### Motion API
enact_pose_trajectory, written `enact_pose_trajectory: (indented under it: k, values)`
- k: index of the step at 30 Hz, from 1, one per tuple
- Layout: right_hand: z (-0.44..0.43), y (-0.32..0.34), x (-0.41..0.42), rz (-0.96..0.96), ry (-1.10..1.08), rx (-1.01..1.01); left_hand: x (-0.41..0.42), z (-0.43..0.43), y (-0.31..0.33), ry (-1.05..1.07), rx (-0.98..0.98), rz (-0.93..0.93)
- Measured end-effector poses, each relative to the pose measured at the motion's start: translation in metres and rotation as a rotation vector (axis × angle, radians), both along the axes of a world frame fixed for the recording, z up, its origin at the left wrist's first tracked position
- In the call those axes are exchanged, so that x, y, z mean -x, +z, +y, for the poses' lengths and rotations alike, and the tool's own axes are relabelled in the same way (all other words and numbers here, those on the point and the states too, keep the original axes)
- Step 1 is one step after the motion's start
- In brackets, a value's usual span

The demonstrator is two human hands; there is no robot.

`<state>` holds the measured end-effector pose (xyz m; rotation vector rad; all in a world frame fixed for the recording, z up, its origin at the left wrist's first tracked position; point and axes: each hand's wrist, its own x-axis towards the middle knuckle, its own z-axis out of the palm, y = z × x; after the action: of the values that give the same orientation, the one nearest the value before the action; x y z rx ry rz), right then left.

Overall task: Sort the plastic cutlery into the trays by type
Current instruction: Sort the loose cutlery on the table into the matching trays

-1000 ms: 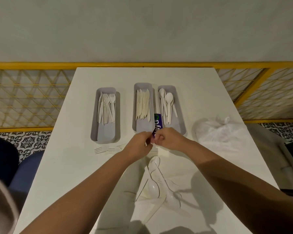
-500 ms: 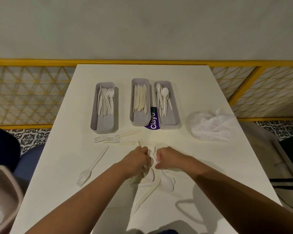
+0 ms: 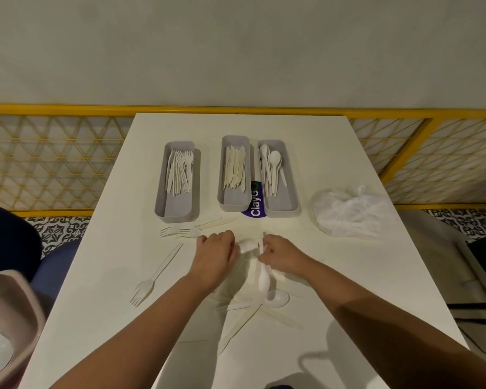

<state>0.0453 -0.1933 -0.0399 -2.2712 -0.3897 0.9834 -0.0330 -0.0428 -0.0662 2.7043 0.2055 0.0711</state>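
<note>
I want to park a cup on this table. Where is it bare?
Bare: the far strip behind the three trays, and the near right corner below the plastic bag. Crowded: the middle, where both hands work the cutlery pile, and the loose forks on the left.

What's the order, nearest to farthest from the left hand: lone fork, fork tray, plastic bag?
From the left hand:
1. lone fork, on its left, nearer the table edge.
2. fork tray, beyond it, far left.
3. plastic bag, across on the right.

fork tray (image 3: 177, 209) left, knife tray (image 3: 233, 202) middle, spoon tray (image 3: 285, 203) right
</note>
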Motion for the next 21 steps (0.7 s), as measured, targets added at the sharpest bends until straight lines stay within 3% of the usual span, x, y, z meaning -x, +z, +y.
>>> enact_pose_trajectory:
  k: [4, 9, 14, 18, 21]
  values:
    - [0.006, 0.021, -0.006, -0.018, -0.041, -0.133, -0.002, -0.001, 0.009, 0.28, 0.549, 0.137]
    - [0.022, 0.043, -0.007, -0.144, -0.095, -0.301, -0.001, -0.003, 0.021, 0.433, 0.979, 0.164]
    - [0.029, 0.043, 0.008, -0.49, 0.114, -0.392, -0.008, -0.001, 0.033, 0.628, 1.453, 0.213]
    - [0.036, 0.03, 0.026, -0.694, 0.46, -0.226, -0.012, 0.007, 0.033, 0.659, 1.667, 0.257]
    - [0.044, 0.023, 0.037, -0.675, 0.516, -0.241, -0.013, 0.01, 0.027, 0.643, 1.713, 0.26]
